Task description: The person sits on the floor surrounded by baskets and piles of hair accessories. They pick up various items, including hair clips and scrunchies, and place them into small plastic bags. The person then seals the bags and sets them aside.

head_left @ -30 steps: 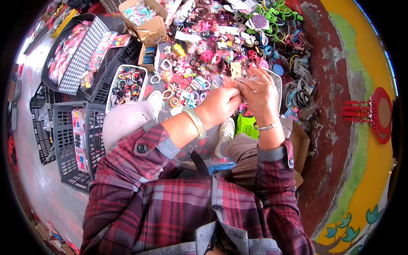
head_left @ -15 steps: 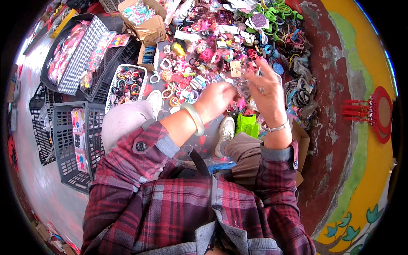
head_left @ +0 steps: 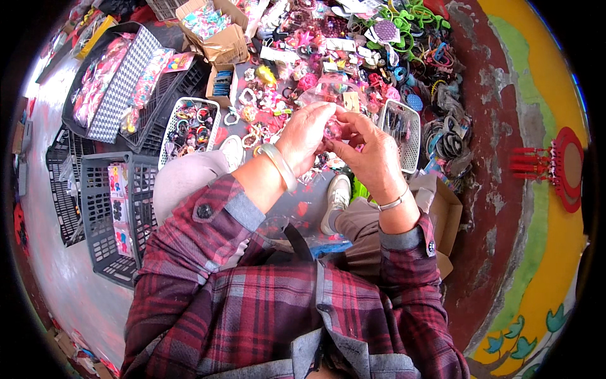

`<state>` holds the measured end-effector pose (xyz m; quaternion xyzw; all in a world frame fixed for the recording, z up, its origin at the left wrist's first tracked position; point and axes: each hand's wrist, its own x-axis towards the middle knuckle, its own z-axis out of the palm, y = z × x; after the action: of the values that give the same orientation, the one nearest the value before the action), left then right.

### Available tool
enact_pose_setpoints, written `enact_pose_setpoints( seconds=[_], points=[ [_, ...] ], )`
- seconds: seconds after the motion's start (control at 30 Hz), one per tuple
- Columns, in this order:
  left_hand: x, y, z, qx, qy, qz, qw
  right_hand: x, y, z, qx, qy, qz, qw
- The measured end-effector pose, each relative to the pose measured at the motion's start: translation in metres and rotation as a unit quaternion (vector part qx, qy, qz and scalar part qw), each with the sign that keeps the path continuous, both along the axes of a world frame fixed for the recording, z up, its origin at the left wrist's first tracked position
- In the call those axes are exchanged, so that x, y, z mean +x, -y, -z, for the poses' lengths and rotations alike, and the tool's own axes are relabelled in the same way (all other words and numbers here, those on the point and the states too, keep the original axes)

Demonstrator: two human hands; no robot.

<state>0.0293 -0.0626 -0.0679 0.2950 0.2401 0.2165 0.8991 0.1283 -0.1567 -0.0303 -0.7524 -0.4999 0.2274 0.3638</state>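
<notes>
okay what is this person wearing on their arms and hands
Both arms wear a red and dark plaid shirt, sleeves rolled back to show grey cuffs with a dark button. The left hand has a pale bangle at its wrist; the right hand has a thin silver bracelet.

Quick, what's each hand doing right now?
Left hand: shut on the pink trinket.
Right hand: fingers pinching the same pink trinket.

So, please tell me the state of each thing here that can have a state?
left hand: closed on the small pink item
right hand: fingers pinching the small pink item
small pink item: held between both hands
clear plastic bag: raised behind the hands
cardboard box: open, filled
white basket: filled with rings
grey crate: upright, holding packets
</notes>
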Motion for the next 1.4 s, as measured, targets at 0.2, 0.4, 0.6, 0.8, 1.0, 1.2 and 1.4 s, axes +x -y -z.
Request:
enact_pose_setpoints(
  seconds=[0.2,0.4,0.6,0.8,1.0,1.2,1.4],
  points=[
    [-0.001,0.0,-0.002,0.047,-0.044,-0.004,0.998,0.013,0.002,0.007,0.028,-0.393,0.037,0.918],
    [0.009,0.004,0.019,0.184,-0.034,-0.039,0.982,0.014,0.002,-0.002,0.017,-0.553,0.101,0.827],
    [0.008,0.0,0.02,0.217,-0.101,0.006,0.971,0.03,0.012,-0.014,0.044,-0.412,0.071,0.908],
    [0.01,0.006,0.027,0.379,-0.152,0.013,0.913,0.028,0.008,-0.02,0.138,-0.168,0.086,0.972],
    [0.008,0.011,0.013,0.522,-0.171,0.047,0.834,0.022,0.008,-0.006,0.096,-0.003,0.067,0.993],
    [0.005,0.02,0.009,0.57,-0.147,0.02,0.808,0.011,0.004,-0.008,0.039,0.042,0.09,0.994],
    [0.005,0.025,0.006,0.555,-0.134,-0.006,0.821,0.016,-0.001,0.002,0.152,0.096,0.04,0.983]
  ],
)
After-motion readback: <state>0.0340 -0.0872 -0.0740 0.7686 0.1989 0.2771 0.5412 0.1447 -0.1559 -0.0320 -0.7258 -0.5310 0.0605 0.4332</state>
